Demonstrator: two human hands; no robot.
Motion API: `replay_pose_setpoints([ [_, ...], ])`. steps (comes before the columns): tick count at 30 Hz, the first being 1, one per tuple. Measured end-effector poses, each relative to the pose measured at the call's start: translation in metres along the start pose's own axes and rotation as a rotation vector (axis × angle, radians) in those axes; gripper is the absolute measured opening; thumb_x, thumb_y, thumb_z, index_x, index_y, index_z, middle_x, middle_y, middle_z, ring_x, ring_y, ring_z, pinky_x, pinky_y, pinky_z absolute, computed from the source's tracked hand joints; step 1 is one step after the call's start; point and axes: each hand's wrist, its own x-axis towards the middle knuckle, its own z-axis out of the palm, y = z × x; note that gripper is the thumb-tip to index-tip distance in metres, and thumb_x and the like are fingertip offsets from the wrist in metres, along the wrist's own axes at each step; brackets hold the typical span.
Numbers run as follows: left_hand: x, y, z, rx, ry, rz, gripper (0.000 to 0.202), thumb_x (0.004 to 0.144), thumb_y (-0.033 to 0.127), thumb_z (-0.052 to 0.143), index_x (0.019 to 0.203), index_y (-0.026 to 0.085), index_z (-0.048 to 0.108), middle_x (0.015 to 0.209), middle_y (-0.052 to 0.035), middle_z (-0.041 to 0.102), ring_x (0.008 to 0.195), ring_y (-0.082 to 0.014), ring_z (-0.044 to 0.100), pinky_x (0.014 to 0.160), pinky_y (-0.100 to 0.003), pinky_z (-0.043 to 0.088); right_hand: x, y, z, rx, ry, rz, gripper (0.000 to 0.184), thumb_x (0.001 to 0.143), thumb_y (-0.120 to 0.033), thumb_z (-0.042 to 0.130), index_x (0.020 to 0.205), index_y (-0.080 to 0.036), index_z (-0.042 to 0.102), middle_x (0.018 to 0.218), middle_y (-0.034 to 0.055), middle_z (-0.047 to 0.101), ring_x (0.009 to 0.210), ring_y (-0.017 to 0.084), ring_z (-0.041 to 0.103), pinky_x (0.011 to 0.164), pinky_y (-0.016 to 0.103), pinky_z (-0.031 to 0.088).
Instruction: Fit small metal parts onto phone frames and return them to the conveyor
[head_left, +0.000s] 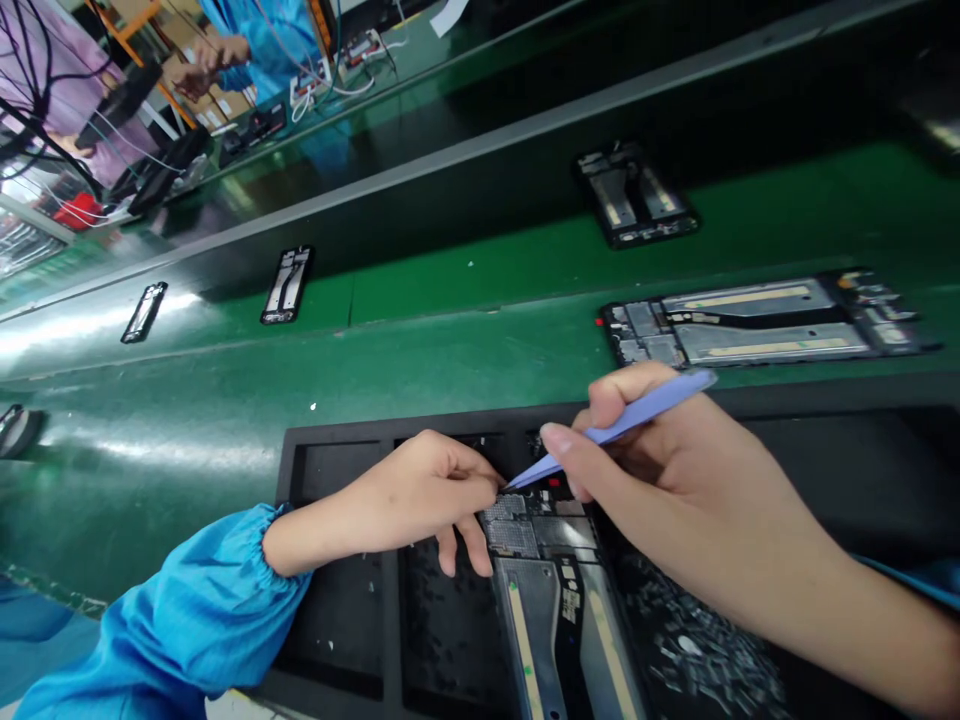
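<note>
An opened phone body with a dark ribbon cable down its middle lies over the black compartment tray. My right hand pinches a pair of blue tweezers, whose tip meets the phone's upper left corner. At that same corner is my left hand, thumb and forefinger pressed together, the other fingers against the phone's left edge. Whether a small part sits between those fingertips is too small to tell. A red spot shows on the phone's top edge, just right of the tweezer tip.
Many small dark and clear pieces fill the tray's right compartment. Beyond the tray lies another opened phone on the green bench. Further phones rest along the strip behind it. Two people stand across the bench, among cables and boxes.
</note>
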Motion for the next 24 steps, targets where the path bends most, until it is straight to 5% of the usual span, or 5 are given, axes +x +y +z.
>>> replay_pose_setpoints([
  [5, 0.001, 0.001, 0.001, 0.022, 0.047, -0.024, 0.019, 0.083, 0.006, 0.043, 0.083, 0.011, 0.062, 0.057, 0.0013, 0.062, 0.046, -0.0115, 0.064, 0.036, -0.016, 0.049, 0.006, -0.009, -0.005, 0.127, 0.11, 0.001, 0.032, 0.086, -0.048, 0.066, 0.086, -0.03, 0.04, 0.056, -0.0064, 0.049, 0.046, 0.016, 0.05, 0.04, 0.029, 0.035],
  [16, 0.002, -0.007, -0.001, -0.007, 0.028, -0.018, 0.012, 0.082, 0.012, 0.052, 0.084, 0.01, 0.064, 0.06, -0.0019, 0.065, 0.049, -0.0136, 0.067, 0.042, -0.019, 0.054, 0.019, -0.008, -0.007, 0.129, 0.096, 0.029, 0.035, 0.079, -0.046, 0.071, 0.082, -0.028, 0.042, 0.05, -0.0081, 0.044, 0.041, 0.012, 0.038, 0.038, 0.027, 0.027],
  [21, 0.005, -0.008, -0.003, 0.003, 0.041, -0.004, 0.015, 0.083, 0.015, 0.052, 0.086, 0.009, 0.066, 0.06, -0.0037, 0.066, 0.049, -0.0138, 0.066, 0.044, -0.021, 0.055, 0.025, -0.017, -0.012, 0.19, 0.123, -0.08, 0.027, 0.084, -0.05, 0.07, 0.094, -0.025, 0.063, 0.057, -0.0038, 0.055, 0.047, 0.014, 0.049, 0.044, 0.028, 0.039],
  [24, -0.005, 0.0, -0.008, 0.024, 0.048, -0.029, 0.019, 0.085, 0.02, 0.055, 0.097, 0.008, 0.065, 0.07, -0.0055, 0.068, 0.052, -0.016, 0.068, 0.043, -0.022, 0.055, 0.027, -0.024, -0.023, 0.12, 0.275, -0.265, 0.025, 0.092, -0.046, 0.064, 0.104, -0.025, 0.07, 0.085, 0.0033, 0.069, 0.066, 0.017, 0.062, 0.063, 0.033, 0.053],
])
